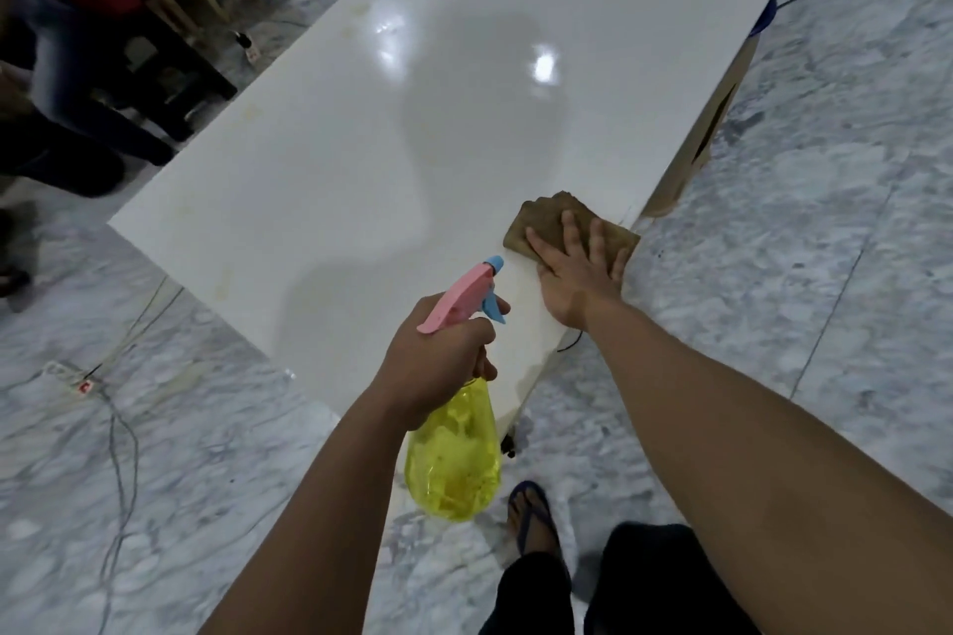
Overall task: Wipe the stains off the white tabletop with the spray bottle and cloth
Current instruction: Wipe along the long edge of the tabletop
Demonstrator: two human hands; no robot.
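Note:
A long white tabletop (392, 129) runs away from me toward the upper right. My right hand (580, 271) presses flat, fingers spread, on a folded brown cloth (546, 219) at the table's near right edge. My left hand (438, 361) grips the neck of a yellow spray bottle (454, 459) with a pink head and blue nozzle, held over the table's near corner, nozzle pointing toward the cloth. Faint yellowish stains (250, 111) show along the table's left edge.
The floor is grey marble tile (825, 222). A power strip (72, 376) and cables lie on the floor at the left. A person's legs (62, 67) and a dark stool stand at the upper left. My foot in a blue sandal (531, 516) is below the table's corner.

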